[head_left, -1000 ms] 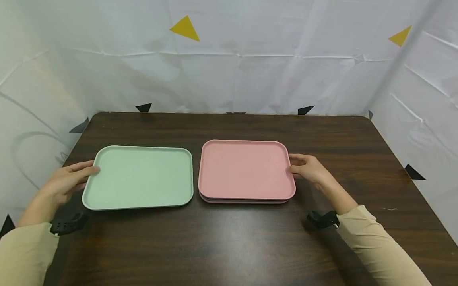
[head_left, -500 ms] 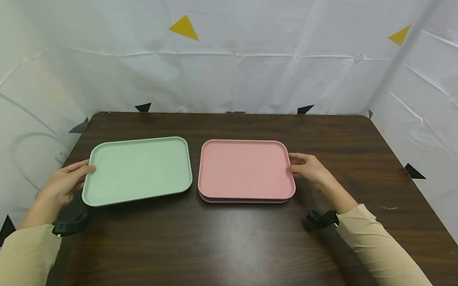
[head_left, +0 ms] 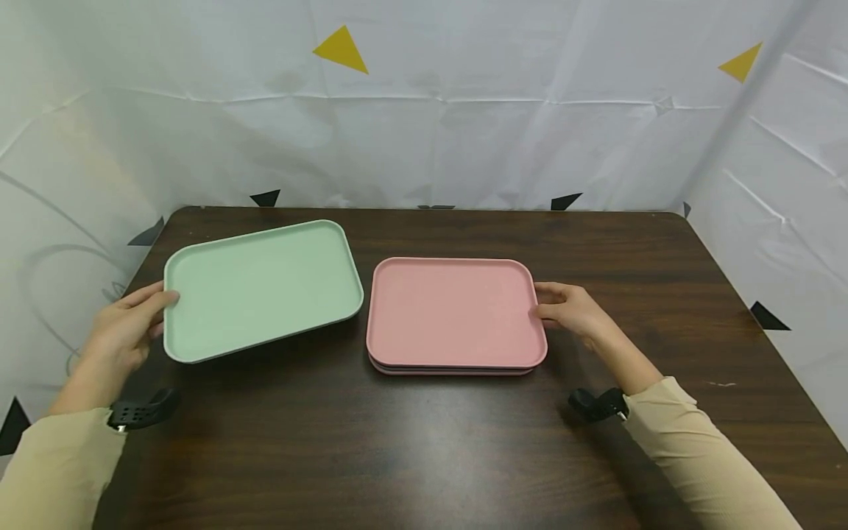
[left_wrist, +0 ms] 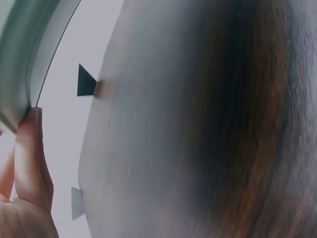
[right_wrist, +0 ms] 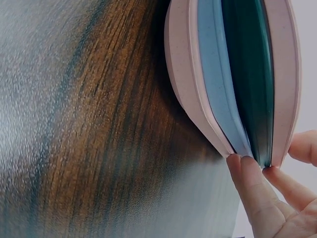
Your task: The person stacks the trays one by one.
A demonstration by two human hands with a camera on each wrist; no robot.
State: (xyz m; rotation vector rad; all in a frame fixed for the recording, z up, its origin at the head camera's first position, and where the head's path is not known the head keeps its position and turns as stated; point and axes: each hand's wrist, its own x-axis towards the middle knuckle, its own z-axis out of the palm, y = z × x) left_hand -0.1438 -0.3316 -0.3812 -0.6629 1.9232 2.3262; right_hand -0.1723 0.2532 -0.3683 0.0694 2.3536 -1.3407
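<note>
My left hand (head_left: 129,320) pinches a light green tray (head_left: 265,287) at its left short edge, thumb on top and fingers beneath. The tray is turned askew, its right end farther back. In the left wrist view its underside rim and my fingers (left_wrist: 30,158) show at the left. A pink tray (head_left: 453,313) tops a stack right of it. My right hand (head_left: 570,309) pinches this tray's right edge, thumb on the rim. In the right wrist view a blue tray (right_wrist: 218,74), a dark green tray (right_wrist: 251,74) and another pink tray (right_wrist: 181,59) lie below, other fingertips touching the stack's edges.
The dark wood table (head_left: 424,449) carries both the stack and the shadow of the green tray. White sheeting (head_left: 464,132) with yellow and black triangles stands behind and at both sides. Black straps (head_left: 142,412) circle both wrists.
My left hand has moved the green tray back and swung its right end away from me, so it now slants. The right hand and the stack stay put.
</note>
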